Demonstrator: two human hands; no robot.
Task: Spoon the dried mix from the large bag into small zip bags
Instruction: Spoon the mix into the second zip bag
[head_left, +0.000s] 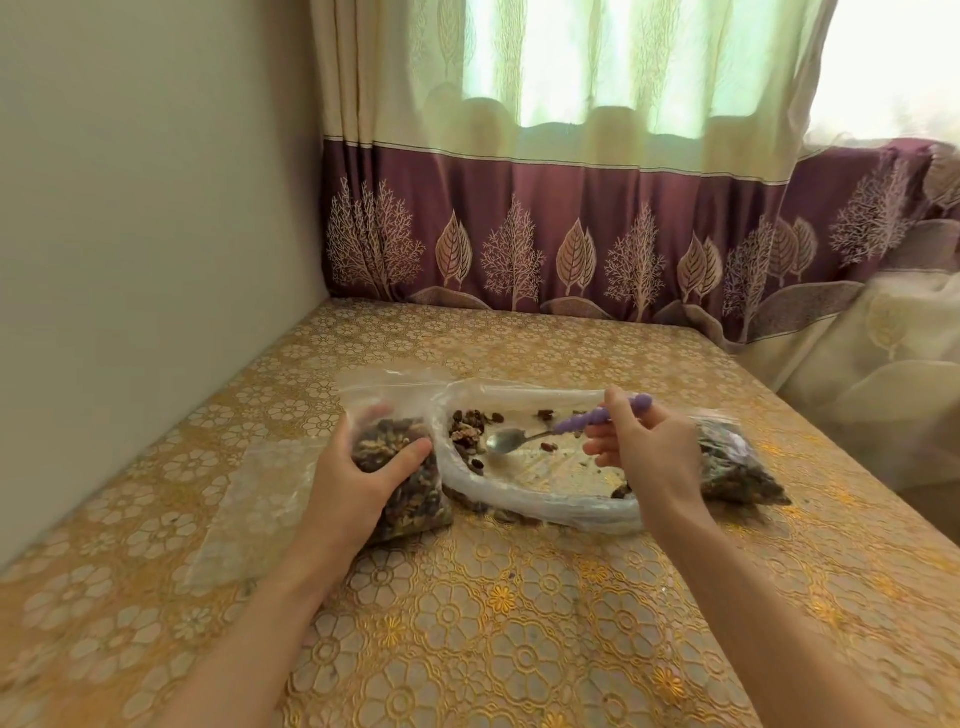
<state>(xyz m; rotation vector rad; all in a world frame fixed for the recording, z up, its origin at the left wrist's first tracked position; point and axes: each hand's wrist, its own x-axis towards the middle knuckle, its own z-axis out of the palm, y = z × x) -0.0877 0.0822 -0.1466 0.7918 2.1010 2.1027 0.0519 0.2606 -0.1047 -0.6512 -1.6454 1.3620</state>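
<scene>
- Looking down from a head-worn camera, a person's two bare forearms reach over a table (519, 623) covered in a gold floral cloth, with a plain wall on the left and a purple-bordered curtain (571, 223) behind.
- Left hand (358, 467): fingers and thumb curl round a small zip bag (400, 493) that is well filled with dark dried mix; its clear top stands open above the hand.
- Right hand (644, 447): fingers pinch the purple beaded handle of a metal spoon (506, 441). The bowl looks empty and sits inside the large bag.
- The large bag (545, 483) lies flat and open between the hands, just beside the small bag. It is nearly spent; only scattered pieces and a little clump of dried mix (467, 434) remain near its left end.
- A second filled zip bag (737, 467) lies behind the right wrist, and an empty flat one (260, 499) rests left of the left arm.
- Step in hand, as I judge it: gathering the last scraps for the bag being held.
- Next move likely calls for sliding the spoon under the clump, then lifting it level to the open top.
</scene>
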